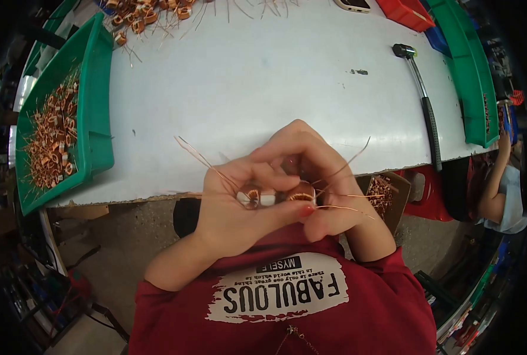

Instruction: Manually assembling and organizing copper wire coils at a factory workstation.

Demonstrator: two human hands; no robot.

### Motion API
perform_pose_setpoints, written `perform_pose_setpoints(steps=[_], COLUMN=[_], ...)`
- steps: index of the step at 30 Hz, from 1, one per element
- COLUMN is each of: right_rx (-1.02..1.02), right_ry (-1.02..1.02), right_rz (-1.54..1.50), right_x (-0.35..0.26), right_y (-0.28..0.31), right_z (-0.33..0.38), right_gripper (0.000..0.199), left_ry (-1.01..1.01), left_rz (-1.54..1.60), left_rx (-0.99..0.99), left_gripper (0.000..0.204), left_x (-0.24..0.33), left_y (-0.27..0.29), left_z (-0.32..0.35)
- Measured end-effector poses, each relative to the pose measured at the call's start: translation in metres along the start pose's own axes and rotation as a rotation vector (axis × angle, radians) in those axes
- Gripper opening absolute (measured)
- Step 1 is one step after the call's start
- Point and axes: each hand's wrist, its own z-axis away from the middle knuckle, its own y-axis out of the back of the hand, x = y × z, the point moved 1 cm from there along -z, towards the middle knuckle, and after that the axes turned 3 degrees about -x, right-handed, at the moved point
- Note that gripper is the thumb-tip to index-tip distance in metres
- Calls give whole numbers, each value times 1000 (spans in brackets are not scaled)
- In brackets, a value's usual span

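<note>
Both hands meet in front of my chest, just off the table's near edge. My left hand point(231, 198) is closed around a small copper-wound coil point(250, 196) with white end pieces; its thumb reaches across to a second coil. That second copper coil point(302, 192) sits in the fingers of my right hand point(320, 163), which curl over it from above. Thin wire leads stick out past both hands, up to the left and out to the right. Fingers hide part of each coil, so I cannot tell whether the two coils touch.
A green bin point(95, 106) of wound coils stands at the left. More coils point(145, 15) lie at the far left. A hammer point(423, 89) rests at the right, beside a long green tray point(474, 77). Below the edge is a cardboard box point(397, 204) of copper scraps. Another person's arm point(493, 195) shows far right.
</note>
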Motion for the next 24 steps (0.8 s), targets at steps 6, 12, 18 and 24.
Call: perform_pose_setpoints(steps=[6, 12, 18, 24], right_rx=[-245, -176, 29, 718], right_ry=[-14, -32, -130, 285], right_rz=[456, 243, 409, 332], right_x=[-25, -25, -50, -117], right_y=[15, 18, 37, 151], right_z=[0, 21, 20, 77], right_gripper=[21, 19, 12, 19], left_ry=[-39, 276, 217, 0], left_rz=[16, 81, 411, 634], left_rx=[-119, -130, -148, -202], left_gripper=[27, 21, 23, 30], left_x=[0, 2, -18, -7], left_y=[1, -18, -11, 19], left_z=[2, 11, 13, 18])
